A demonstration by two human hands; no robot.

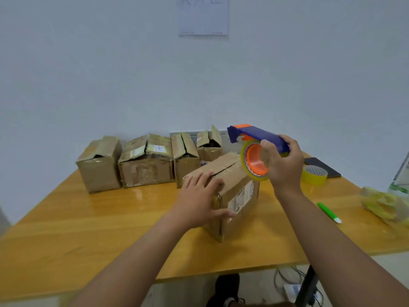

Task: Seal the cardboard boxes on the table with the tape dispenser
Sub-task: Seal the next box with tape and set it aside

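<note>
Table: yellow wooden table [88, 229] against a pale wall; a sheet of paper [203, 15] hangs on the wall above.
Near box: cardboard box [234, 191] stands near the table's middle, turned at an angle, top flaps folded down with a dark seam still showing between them; printed labels on its right side face.
Left hand: left hand [200, 200] lies on the near-left top corner of that box, fingers straight and spread over the flap, thumb down along the near side.
Right hand: right hand [285, 160] grips the tape dispenser [257, 149], fingers curled over the blue handle, thumb against the roll.
Dispenser: held in the air above the right end of the near box; blue body, orange hub and tab, yellowish roll; cutting end points left. Contact between roll and box cannot be told.
Back row: four cardboard boxes [143, 160] side by side along the wall edge, flaps loose or gaping.
Right of table: spare yellow tape roll [315, 175], dark flat object [322, 166] just behind it, green pen [328, 212], crumpled yellow plastic bag [386, 204].
</note>
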